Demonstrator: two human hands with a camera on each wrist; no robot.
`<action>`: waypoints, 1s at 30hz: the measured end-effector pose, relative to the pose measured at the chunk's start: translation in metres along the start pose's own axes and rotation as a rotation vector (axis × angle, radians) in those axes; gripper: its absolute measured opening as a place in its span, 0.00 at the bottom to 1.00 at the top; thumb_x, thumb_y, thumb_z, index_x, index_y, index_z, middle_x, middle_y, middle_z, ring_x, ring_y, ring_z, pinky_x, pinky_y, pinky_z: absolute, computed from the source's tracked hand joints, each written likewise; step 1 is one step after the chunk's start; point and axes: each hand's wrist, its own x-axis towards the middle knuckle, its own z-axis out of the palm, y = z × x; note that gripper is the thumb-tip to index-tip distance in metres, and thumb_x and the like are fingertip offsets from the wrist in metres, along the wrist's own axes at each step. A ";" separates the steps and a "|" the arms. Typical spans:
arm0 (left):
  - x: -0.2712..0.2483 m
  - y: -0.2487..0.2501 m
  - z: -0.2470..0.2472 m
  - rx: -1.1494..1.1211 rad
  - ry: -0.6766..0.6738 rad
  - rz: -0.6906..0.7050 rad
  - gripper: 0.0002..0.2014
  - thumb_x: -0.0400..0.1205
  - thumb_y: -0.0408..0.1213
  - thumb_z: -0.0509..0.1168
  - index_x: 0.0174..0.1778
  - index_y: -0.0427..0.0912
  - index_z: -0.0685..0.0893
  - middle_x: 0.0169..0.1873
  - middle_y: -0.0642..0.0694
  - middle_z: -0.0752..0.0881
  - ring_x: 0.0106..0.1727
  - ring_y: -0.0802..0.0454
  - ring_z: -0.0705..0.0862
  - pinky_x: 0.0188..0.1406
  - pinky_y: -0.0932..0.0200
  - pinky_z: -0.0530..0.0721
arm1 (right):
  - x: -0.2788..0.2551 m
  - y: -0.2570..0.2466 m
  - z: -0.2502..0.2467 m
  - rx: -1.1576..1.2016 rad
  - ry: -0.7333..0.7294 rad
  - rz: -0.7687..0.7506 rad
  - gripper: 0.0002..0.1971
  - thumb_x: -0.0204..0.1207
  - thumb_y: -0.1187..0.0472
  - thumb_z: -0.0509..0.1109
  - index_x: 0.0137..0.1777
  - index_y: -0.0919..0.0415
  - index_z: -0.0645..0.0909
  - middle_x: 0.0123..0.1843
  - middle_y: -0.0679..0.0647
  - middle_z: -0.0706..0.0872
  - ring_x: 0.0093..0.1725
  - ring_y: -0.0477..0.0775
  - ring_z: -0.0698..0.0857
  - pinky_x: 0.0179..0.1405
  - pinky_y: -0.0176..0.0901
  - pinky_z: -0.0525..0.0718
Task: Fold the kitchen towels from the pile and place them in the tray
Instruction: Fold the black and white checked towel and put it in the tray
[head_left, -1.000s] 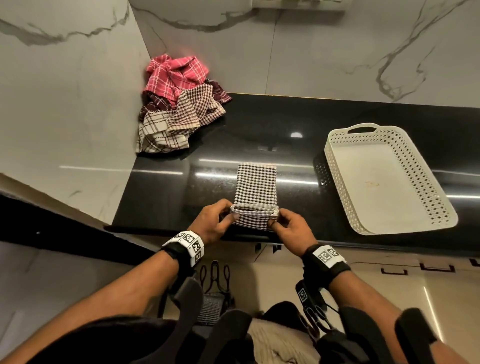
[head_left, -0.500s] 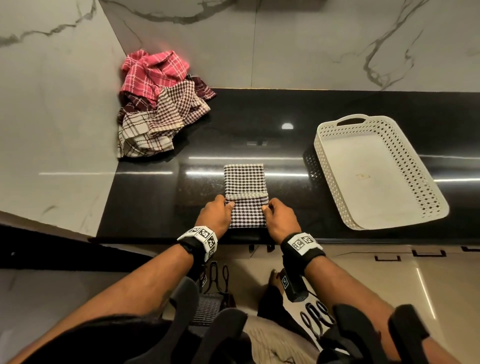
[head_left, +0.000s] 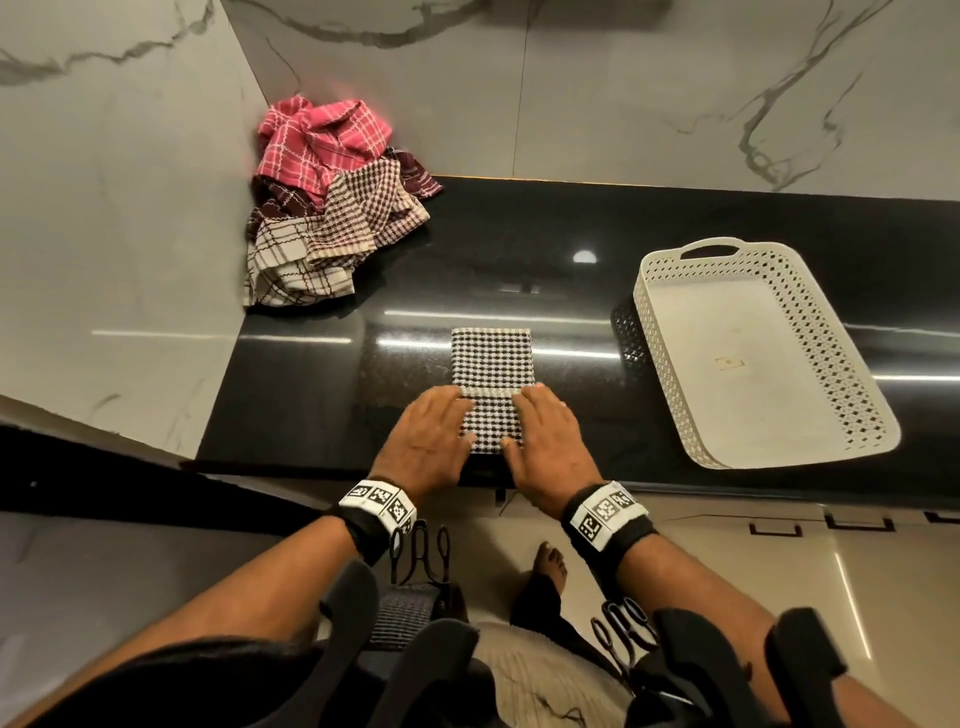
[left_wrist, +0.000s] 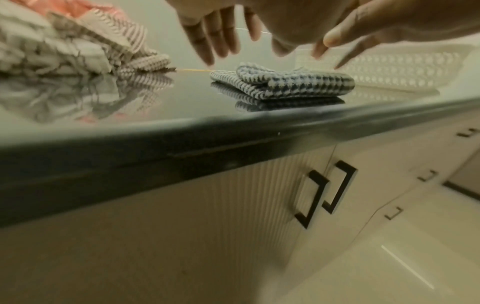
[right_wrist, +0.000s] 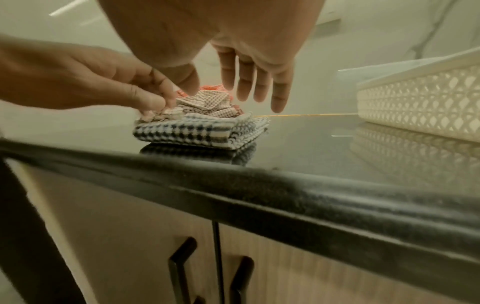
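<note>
A pile of kitchen towels (head_left: 332, 208) is sitting far to the left of the folded towel, in the corner where the black counter (head_left: 519, 260) is meeting the grey wall (head_left: 104, 208). A pink checked towel (head_left: 322, 135) is lying on top of the pile, and brown and cream ones are bunching under it.

The folded towel (head_left: 491, 364) is lying flat near the front edge of the counter. It is black and white with little checks. Its near part is doubled over, and a pale hem is running across it.

The left hand (head_left: 428, 436) is resting on the left side of the folded towel. Its fingers are lying spread and nearly straight, and it is gripping nothing. In the right wrist view its fingertips (right_wrist: 155, 102) are touching the top of the towel.

The right hand (head_left: 545, 436) is resting on the right side of the folded towel, fingers straight, holding nothing.

The white tray (head_left: 675, 415) with holes in its walls is sitting to the right of the folded towel, well apart from it. No towel is lying in it.
</note>
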 end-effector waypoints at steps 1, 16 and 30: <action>0.000 -0.002 0.006 0.078 -0.062 0.120 0.28 0.83 0.50 0.55 0.77 0.38 0.72 0.77 0.37 0.73 0.78 0.38 0.71 0.77 0.37 0.72 | 0.000 -0.002 0.004 -0.056 -0.109 -0.037 0.36 0.81 0.51 0.61 0.85 0.63 0.54 0.87 0.61 0.54 0.87 0.61 0.49 0.85 0.64 0.49; -0.005 -0.012 0.019 0.249 -0.461 0.154 0.49 0.80 0.66 0.56 0.87 0.39 0.41 0.86 0.38 0.38 0.87 0.43 0.39 0.86 0.40 0.44 | 0.001 0.009 0.015 -0.335 -0.358 -0.062 0.54 0.72 0.40 0.74 0.87 0.59 0.44 0.89 0.58 0.43 0.87 0.60 0.41 0.81 0.78 0.44; -0.021 -0.020 0.001 -0.597 -0.054 -0.086 0.14 0.79 0.35 0.72 0.60 0.46 0.84 0.55 0.52 0.87 0.56 0.57 0.84 0.61 0.57 0.82 | -0.009 0.012 -0.001 0.385 -0.120 0.202 0.21 0.70 0.64 0.70 0.63 0.47 0.82 0.61 0.50 0.85 0.61 0.54 0.82 0.66 0.51 0.79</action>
